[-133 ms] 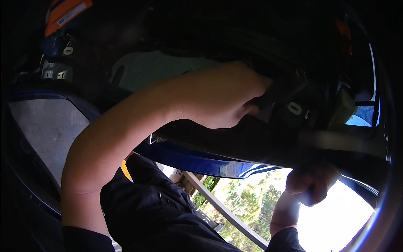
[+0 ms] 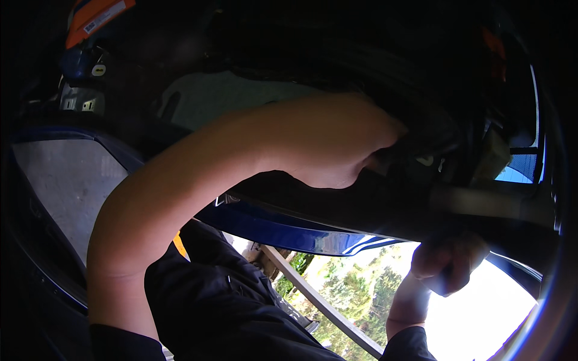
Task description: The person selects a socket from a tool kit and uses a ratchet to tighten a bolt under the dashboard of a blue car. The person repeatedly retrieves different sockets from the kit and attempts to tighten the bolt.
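Left hand (image 2: 343, 141): at the dark panel, fingertips lost in shadow, so can't tell if it's gripping anything
Right hand (image 2: 448, 265): fingers curled like a fist, can't tell if anything's in it
Dark panel (image 2: 385, 197): just below the left hand, above the right
Blue edge (image 2: 313, 239): below the left hand, I'd keep that forearm from scraping it
Shadow: honestly, feel with the fingertips, don't force it

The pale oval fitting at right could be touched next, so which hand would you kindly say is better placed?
Probably the left hand: it appears nearer the pale oval fitting, extended toward it, while the right hand sits lower, against the bright opening.
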